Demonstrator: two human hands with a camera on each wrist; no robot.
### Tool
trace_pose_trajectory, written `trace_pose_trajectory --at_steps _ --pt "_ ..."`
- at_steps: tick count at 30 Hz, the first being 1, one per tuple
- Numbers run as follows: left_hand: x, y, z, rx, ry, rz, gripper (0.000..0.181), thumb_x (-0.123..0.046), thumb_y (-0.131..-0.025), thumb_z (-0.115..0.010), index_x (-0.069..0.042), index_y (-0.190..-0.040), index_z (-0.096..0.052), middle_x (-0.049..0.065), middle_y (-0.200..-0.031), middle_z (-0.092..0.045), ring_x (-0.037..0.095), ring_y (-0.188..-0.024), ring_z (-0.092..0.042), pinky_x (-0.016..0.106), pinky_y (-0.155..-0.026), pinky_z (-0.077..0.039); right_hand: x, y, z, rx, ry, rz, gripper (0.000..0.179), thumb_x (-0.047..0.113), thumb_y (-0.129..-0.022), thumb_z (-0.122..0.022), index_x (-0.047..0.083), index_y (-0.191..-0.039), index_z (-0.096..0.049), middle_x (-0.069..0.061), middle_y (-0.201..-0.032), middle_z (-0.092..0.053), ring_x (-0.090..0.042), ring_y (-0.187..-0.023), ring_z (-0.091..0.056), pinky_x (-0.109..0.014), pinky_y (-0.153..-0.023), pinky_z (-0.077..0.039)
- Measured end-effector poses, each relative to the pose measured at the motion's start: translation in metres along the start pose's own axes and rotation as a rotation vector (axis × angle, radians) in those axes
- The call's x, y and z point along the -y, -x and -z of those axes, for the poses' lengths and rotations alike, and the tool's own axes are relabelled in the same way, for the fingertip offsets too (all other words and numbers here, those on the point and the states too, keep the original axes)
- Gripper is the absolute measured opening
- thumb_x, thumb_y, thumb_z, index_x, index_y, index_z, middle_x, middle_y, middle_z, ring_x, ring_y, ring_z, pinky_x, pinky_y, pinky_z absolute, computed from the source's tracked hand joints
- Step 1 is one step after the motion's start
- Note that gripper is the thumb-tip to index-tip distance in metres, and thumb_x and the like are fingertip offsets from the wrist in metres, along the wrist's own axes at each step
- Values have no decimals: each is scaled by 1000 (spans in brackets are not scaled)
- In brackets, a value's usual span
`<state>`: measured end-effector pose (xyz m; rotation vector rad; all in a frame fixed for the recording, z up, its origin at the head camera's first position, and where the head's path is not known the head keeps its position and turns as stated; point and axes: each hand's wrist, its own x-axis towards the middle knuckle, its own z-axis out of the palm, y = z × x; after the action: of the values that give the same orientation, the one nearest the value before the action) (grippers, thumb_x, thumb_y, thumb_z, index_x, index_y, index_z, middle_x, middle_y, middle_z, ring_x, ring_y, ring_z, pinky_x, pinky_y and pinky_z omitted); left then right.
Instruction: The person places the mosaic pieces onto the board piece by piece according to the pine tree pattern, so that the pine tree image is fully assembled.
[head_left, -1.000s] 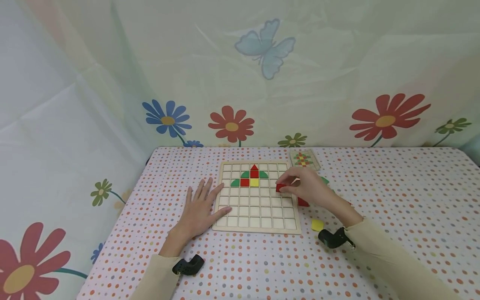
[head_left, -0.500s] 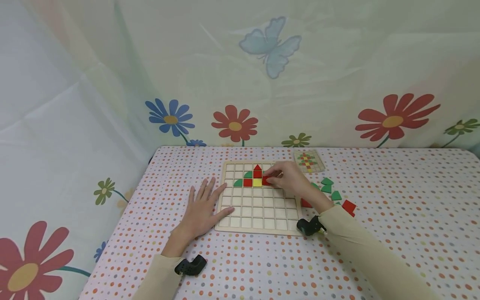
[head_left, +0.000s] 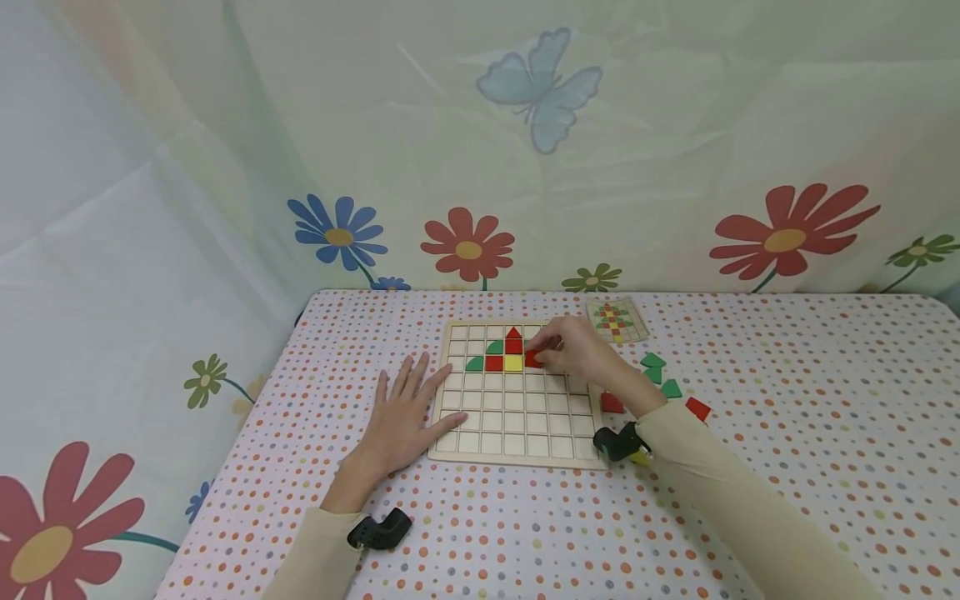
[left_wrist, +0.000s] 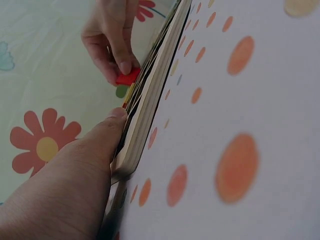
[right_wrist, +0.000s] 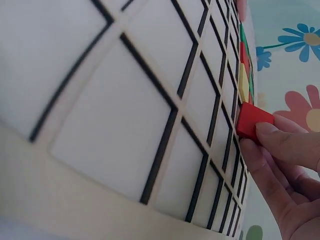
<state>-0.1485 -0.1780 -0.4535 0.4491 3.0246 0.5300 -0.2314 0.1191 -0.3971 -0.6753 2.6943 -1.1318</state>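
Note:
My right hand [head_left: 583,354] pinches a red square tile [right_wrist: 252,120] between thumb and fingers. In the right wrist view the tile is tilted, its lower edge at the grid board, just beside the yellow square tile [head_left: 513,362]. Spread flat, my left hand [head_left: 401,425] rests at the left side of the wooden grid board [head_left: 517,461], its thumb and index finger over the rim. Set in the board are a red triangle [head_left: 513,332], red squares [head_left: 494,363] and green quarter-round tiles [head_left: 475,364]. My right fingers partly cover the green tile at the right.
A picture card [head_left: 636,332] with a tree-like pattern lies behind the board's right corner. Loose green tiles [head_left: 671,388], a red tile [head_left: 697,407] and another red piece [head_left: 612,403] lie to the right. A yellow piece [head_left: 640,458] is partly hidden by my right wrist's camera.
My right hand has carried the red tile left across the board to the spot beside the yellow tile, staying there over the last half second. The left hand stays on the board's edge.

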Motion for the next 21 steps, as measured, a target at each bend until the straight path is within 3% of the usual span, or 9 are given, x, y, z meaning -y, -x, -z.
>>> trace_pose_trajectory --at_steps 13,21 --pt "-1 0 2 2 5 -1 83 -67 -97 -55 -24 -165 -34 11 -175 -11 35 -162 -1 67 -124 2 6 -2 -3 33 110 -18 13 -5 -92 -76 -2 -103 -81 -13 -102 -73 -29 -96 -68 -41 -83 -58" --pt "-2 1 6 23 25 -3 84 -66 -98 -56 -23 -166 -33 12 -175 -10 35 -162 0 67 -124 2 11 0 -7 45 198 61 13 -10 -93 -72 -7 -103 -80 -15 -96 -70 -33 -94 -69 -37 -79 -61"
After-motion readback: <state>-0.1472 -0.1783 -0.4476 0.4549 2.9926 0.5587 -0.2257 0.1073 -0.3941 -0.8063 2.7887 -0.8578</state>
